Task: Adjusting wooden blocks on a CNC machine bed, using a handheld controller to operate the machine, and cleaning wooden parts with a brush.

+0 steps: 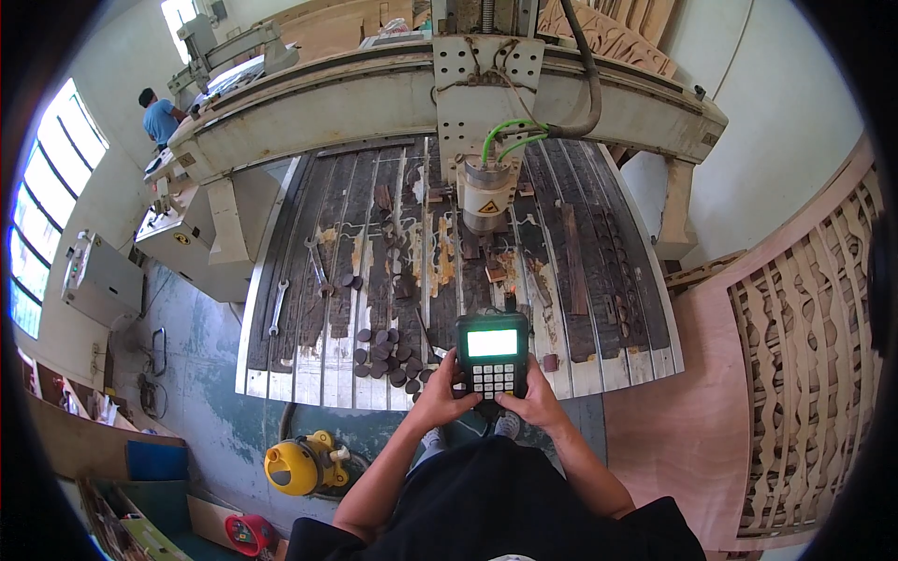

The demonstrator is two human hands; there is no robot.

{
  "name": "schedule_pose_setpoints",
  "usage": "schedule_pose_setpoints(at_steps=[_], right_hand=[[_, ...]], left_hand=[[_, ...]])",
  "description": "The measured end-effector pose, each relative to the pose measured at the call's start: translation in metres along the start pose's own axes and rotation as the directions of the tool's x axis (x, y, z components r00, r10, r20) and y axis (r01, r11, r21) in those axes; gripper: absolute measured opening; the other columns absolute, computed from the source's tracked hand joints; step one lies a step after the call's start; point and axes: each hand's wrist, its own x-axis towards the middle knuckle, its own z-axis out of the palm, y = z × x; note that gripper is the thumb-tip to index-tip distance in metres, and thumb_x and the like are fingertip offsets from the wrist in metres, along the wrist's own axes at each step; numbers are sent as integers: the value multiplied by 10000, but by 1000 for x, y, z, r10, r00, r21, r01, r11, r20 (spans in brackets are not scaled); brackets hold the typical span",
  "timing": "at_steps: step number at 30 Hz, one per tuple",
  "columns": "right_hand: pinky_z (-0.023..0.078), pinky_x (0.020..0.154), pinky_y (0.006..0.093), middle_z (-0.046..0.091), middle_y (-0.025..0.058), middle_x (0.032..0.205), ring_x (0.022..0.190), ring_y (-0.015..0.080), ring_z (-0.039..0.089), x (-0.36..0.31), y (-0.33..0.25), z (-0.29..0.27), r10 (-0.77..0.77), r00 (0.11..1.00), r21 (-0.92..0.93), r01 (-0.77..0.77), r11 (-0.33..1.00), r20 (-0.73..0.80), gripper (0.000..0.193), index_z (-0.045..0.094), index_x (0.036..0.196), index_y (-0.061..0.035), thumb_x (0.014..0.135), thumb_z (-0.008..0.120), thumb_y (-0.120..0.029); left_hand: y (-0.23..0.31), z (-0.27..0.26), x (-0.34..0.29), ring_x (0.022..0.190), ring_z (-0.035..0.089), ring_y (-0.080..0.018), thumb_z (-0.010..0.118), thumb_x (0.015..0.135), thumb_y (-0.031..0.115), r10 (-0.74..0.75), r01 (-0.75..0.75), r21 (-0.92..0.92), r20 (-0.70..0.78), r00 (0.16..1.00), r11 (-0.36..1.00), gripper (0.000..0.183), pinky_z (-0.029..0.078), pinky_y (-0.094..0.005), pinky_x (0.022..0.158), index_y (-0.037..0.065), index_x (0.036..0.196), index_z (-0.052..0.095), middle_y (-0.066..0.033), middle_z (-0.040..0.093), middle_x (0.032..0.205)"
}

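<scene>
We've got our left grip (442, 396) and right grip (537, 395) clamped on the handheld controller (493, 360), screen (492, 343) lit, dark discs (383, 354) clustered on the machine bed (313, 366) nearby.

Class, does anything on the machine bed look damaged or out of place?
The bed looks worn, its colour patchy. Two wrenches lie loose at left and dark discs are strewn near the front, untidy for a machine bed.

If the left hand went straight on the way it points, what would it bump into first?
The left hand already holds the black handheld controller, so that comes first. Past it, the slatted machine bed seems to be in line, though how far off is unclear.
</scene>
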Motion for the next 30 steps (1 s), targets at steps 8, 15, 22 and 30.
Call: schedule_pose_setpoints(at_steps=[8,15,22,30], right_hand=[[376,1011,330,506,118,1191,1145,186,494,-3,2,2,-4,1000,-53,3,999,-24,683,318,1330,24,754,685,15],[367,1020,334,503,136,1203,1161,199,489,-3,9,1,-9,1000,-109,7,994,-22,706,301,1338,33,748,689,8],[369,1021,344,484,142,1217,1169,202,482,0,15,1,-17,1000,-61,15,998,-21,723,279,1347,33,750,686,8],[361,1028,344,471,141,1231,1186,202,468,2,13,4,-35,999,-41,34,999,-19,743,250,1364,33,753,673,22]], left_hand=[[-13,-3,4,1243,490,-285,757,730,53,123,-126,141,29,992,982,944,476,-369,958,-101,1440,154,-234,463,1330],[-11,-2,3,1227,505,-289,749,743,75,82,-81,105,-4,997,991,910,474,-366,958,-100,1430,178,-234,478,1316],[-14,-2,4,1205,524,-280,747,784,112,91,-89,61,-30,995,994,882,527,-348,882,-105,1426,182,-237,487,1307],[-17,-2,6,1142,567,-256,734,800,102,82,-79,75,-44,996,994,827,549,-343,835,-95,1412,213,-212,532,1257]])
